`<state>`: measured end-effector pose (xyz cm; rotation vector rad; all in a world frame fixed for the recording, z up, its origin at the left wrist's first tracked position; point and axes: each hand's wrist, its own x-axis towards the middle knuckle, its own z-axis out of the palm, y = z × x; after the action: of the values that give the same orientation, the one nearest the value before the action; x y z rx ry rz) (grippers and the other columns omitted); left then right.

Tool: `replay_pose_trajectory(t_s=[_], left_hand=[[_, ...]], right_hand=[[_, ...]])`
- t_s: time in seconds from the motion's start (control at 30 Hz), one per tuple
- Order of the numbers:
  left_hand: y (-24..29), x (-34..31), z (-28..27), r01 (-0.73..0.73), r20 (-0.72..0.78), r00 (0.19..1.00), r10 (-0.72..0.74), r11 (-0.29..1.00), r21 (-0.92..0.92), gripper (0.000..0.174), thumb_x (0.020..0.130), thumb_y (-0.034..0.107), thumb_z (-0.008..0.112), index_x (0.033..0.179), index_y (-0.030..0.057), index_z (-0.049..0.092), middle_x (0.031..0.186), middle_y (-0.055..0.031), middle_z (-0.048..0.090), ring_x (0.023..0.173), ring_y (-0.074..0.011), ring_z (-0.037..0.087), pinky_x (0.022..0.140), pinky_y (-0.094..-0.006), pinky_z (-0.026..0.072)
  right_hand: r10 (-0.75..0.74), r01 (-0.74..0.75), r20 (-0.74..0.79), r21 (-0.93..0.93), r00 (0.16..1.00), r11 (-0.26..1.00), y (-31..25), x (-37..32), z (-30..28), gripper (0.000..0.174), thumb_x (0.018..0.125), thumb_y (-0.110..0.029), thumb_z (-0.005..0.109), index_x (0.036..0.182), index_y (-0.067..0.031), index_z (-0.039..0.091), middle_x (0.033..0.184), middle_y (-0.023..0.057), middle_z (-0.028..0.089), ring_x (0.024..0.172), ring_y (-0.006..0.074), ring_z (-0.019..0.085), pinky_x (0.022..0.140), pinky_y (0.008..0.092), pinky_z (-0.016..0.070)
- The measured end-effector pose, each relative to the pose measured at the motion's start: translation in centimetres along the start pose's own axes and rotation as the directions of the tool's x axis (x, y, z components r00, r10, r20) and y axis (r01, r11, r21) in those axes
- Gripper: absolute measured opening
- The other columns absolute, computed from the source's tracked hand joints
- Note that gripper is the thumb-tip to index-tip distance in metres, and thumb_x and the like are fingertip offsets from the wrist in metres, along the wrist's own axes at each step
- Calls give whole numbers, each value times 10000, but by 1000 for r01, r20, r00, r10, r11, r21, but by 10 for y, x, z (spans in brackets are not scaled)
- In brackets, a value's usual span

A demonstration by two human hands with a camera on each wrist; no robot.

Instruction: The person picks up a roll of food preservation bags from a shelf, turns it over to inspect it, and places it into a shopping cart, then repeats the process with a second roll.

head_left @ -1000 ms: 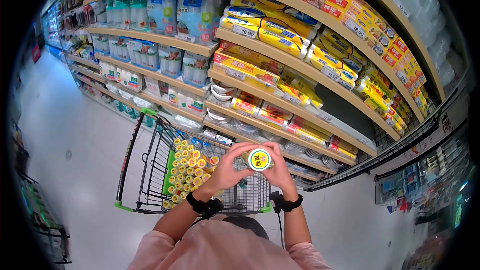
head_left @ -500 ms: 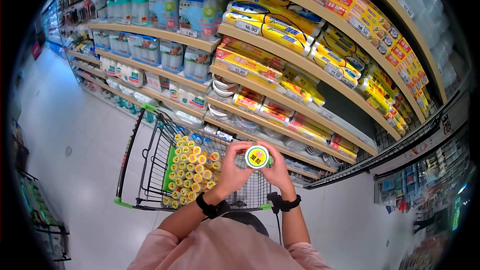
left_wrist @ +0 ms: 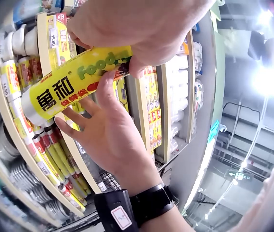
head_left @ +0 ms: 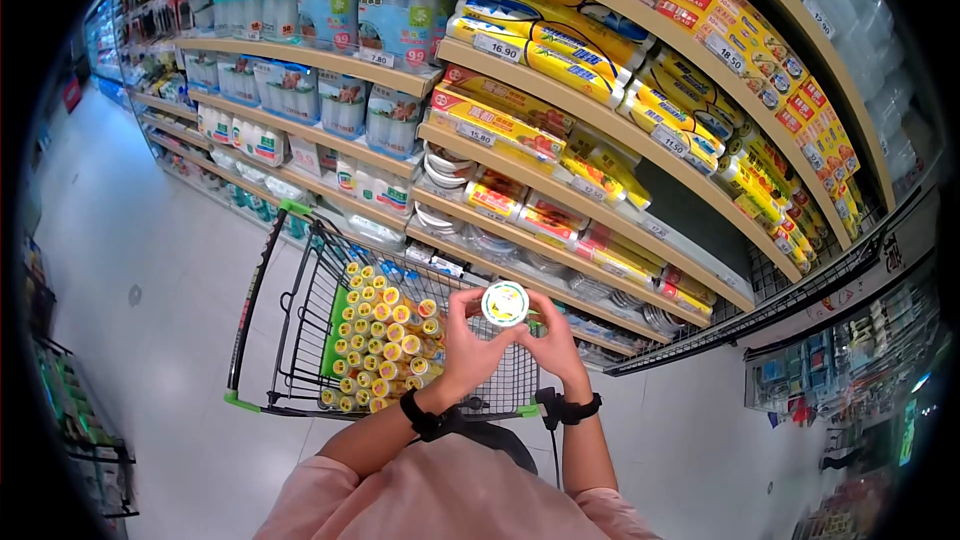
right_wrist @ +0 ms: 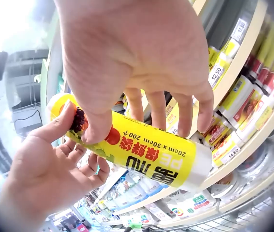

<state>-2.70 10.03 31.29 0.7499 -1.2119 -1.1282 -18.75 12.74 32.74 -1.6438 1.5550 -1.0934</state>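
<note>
Hands holding up a yellow roll in a shop aisle

Both the left hand [head_left: 468, 348] and the right hand [head_left: 552, 342] hold one yellow roll [head_left: 505, 304] up in the air. It is over the near end of the shopping cart [head_left: 262, 300] and in front of the shelves [head_left: 640, 230]. The right hand's fingers [right_wrist: 185, 116] are a little spread and curl over the roll, with the thumb under it. The left hand's fingers [right_wrist: 86, 166] curl round the other end. More yellow rolls [head_left: 385, 340] lie stacked in the cart.
</note>
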Motion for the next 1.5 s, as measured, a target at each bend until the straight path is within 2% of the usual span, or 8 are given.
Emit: replay_pose_trajectory(t_s=[0.33,0.6,0.7,0.8,0.97,1.13,1.33,1.5], left_hand=[[-5,4,3,1,-140,990,-27,983,-182,640,745,64,839,1208,18,399,1119,-90,541,1041,-156,557,923,-318,452],[-14,15,-10,121,-120,975,-186,902,-413,552,852,99,761,1261,8,401,1197,-112,562,1085,-170,569,975,-322,448],[-28,36,-34,426,-21,850,-527,710,-561,498,914,311,708,1252,29,474,1235,-94,560,1087,-194,577,985,-356,451],[-54,40,-55,690,310,536,-786,195,-697,566,900,429,694,1269,55,484,1256,-92,540,1116,-220,562,997,-397,447],[-79,20,-48,711,400,299,-866,-77,-699,609,916,465,647,1285,13,473,1281,-111,520,1195,-251,523,1034,-426,435],[-80,10,-50,821,524,294,-799,-69,-566,545,958,480,578,1233,14,513,1192,-116,591,1105,-242,581,975,-423,477],[-138,-25,-79,997,526,80,-847,59,-56,302,991,320,532,1157,79,605,1070,-84,667,900,-176,632,836,-353,527],[-136,-34,-102,957,483,282,-829,212,-196,344,945,234,599,1257,91,573,1156,-79,638,979,-171,600,843,-326,512]], right_hand=[[200,-198,97,-35,975,980,36,-8,-12,872,732,-211,874,1451,-113,390,1365,147,556,1088,266,614,881,377,513],[106,-99,-22,218,994,971,34,-9,-9,681,757,-41,827,1319,-65,444,1194,98,609,1025,183,630,864,309,532],[96,-76,-86,212,992,974,12,-10,-9,615,747,6,816,1262,-23,480,1204,93,605,1118,178,607,946,323,506],[29,-13,-78,203,997,979,-14,-5,2,633,745,-11,826,1275,-16,478,1216,93,598,1132,176,602,965,323,496],[-70,81,-65,185,995,979,-29,5,21,672,732,-35,845,1298,-18,482,1243,90,582,1163,189,585,1011,320,470],[-231,230,-66,-20,971,973,-23,8,19,674,704,-73,871,1278,-25,523,1238,91,587,1170,200,576,1012,330,463],[73,-79,-67,-97,995,992,2,-4,18,622,680,-117,886,1215,-12,586,1144,73,645,951,149,632,861,302,516],[21,-22,-4,-136,1000,990,80,-19,35,602,639,-3,856,1188,-54,614,1165,90,589,1042,219,619,806,288,550]])
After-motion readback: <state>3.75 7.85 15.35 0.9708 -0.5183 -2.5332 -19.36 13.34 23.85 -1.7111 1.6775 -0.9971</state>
